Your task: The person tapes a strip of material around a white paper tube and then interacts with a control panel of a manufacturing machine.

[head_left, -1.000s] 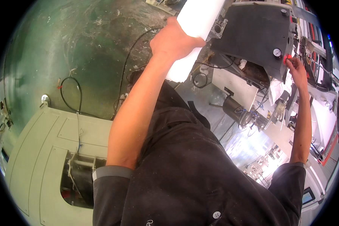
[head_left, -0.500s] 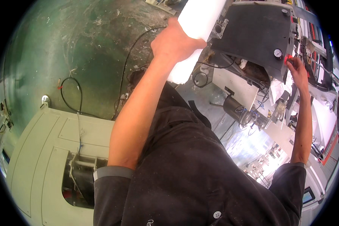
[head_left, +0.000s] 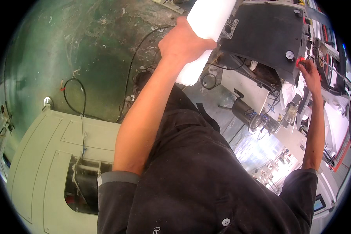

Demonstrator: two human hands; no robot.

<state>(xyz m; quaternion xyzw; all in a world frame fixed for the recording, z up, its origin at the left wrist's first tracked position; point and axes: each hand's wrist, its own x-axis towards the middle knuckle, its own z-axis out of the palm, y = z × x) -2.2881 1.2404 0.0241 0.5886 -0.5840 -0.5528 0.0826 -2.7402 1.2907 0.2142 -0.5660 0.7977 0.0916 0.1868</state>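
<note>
My left hand (head_left: 184, 43) is wrapped round a thick white roll (head_left: 210, 18), which tilts with its upper end running out of the top of the picture. The roll's lower end is ragged and hangs near my legs. Over on the right, my right hand (head_left: 311, 74) has its fingers closed at a red knob (head_left: 300, 61) on the edge of a dark grey machine cover (head_left: 261, 29). Part of the knob is hidden by the fingertips. Beside it on the cover sits a round pressure gauge (head_left: 289, 55).
A pale cabinet machine (head_left: 39, 156) with an opening stands at lower left. Black cable (head_left: 84, 97) lies looped on the worn green floor (head_left: 66, 46). Below the dark cover are a cylindrical motor (head_left: 243, 111), thin blue tubing and crumpled white material (head_left: 288, 93).
The view has shifted slightly. My left hand keeps its hold on the white roll, and my right fingers stay at the red knob with little visible movement.
</note>
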